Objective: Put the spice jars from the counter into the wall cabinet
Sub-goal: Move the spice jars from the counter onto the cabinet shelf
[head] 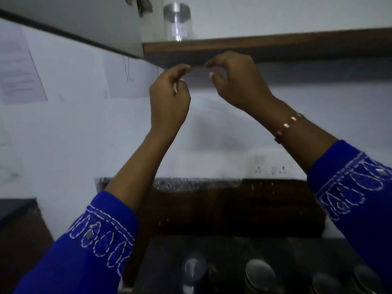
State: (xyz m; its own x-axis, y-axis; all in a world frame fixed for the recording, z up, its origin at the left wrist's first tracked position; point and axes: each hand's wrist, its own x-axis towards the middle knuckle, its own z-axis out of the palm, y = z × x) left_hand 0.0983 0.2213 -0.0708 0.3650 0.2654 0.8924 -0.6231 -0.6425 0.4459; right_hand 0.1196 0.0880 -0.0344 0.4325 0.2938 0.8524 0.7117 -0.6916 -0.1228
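A clear glass spice jar [177, 22] with a silver lid stands on the wall cabinet's shelf [275, 42] near its left end. Both my hands are raised just below the shelf's front edge. My left hand [169, 96] has its fingers curled loosely and holds nothing. My right hand [235, 79] is beside it, fingers bent and also empty. Several more jars with silver lids stand on the dark counter at the bottom: one [193, 270], another [259, 274] and a third [324, 283].
The open cabinet door [84, 24] hangs at upper left. Papers [19, 68] are stuck on the white wall. A socket plate [269, 168] sits above the dark counter [233, 209]. A dark surface [17, 221] lies at lower left.
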